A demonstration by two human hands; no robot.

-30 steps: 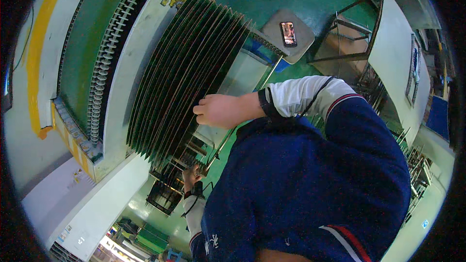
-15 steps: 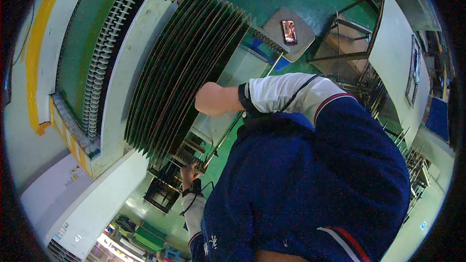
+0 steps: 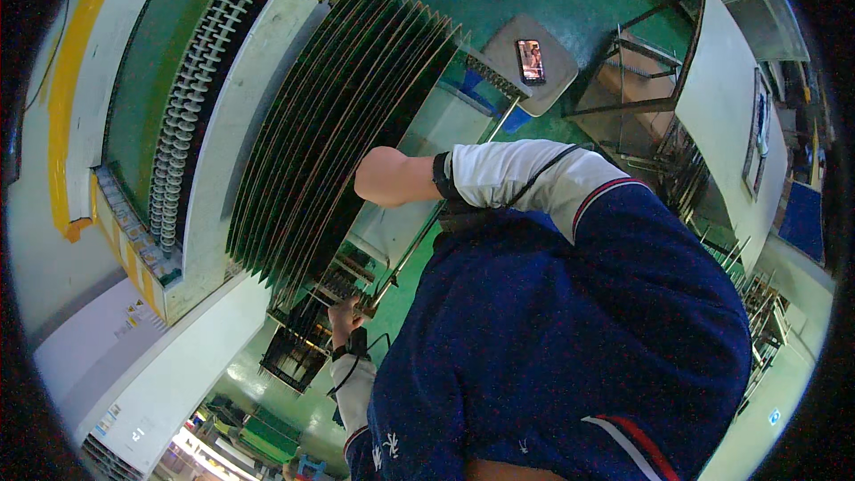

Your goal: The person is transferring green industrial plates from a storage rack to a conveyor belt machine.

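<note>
Panels (image 3: pixel 343 129), thin, dark and brown-edged, stand fanned on edge in a slotted rack (image 3: pixel 298 352) beside the grey-green conveyor machine (image 3: pixel 169 116) at the left; if one is tugged or pushed askew it could, I judge, jam in its slot or scrape and tip its close-packed neighbours. The right hand (image 3: pixel 383 175) is pressed against the rightmost panel's face, fingers hidden behind it so I cannot tell how far they spread, while the left hand (image 3: pixel 343 316), lower and nearer, is curled around the rack's frame beneath the stack. Farther right, a phone (image 3: pixel 531 61) lies on a small grey stool (image 3: pixel 534 93).
</note>
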